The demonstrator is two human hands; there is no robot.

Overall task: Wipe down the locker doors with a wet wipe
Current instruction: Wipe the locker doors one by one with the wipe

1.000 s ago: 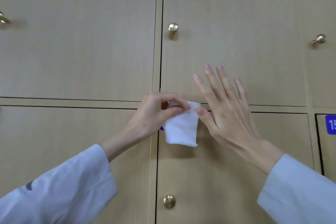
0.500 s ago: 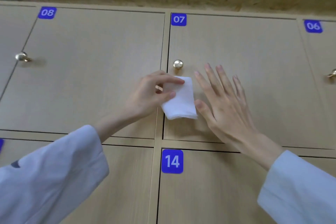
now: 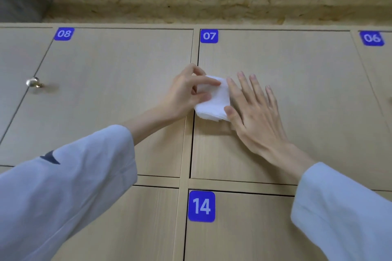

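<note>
- up high, the wipe lay on door 07 near its left edge, probably set there to start that panel from the hinge-side gap.
- left hand pinched the wipe's edge between thumb and curled fingers, seemingly to keep it folded.
- right hand lay beside it, fingers straight and spread, thumb touching the wipe, holding nothing.
- wipe looked white, soft, folded thick; doors pale wood-grain laminate, flat and matte.
- knob on door 08 was round, shiny metal.

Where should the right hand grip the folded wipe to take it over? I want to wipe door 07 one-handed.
Judging by its pose, the free right edge of the wipe, coming from the right: the left hand pinches its left side, and the right hand lies open beside that edge.
</note>
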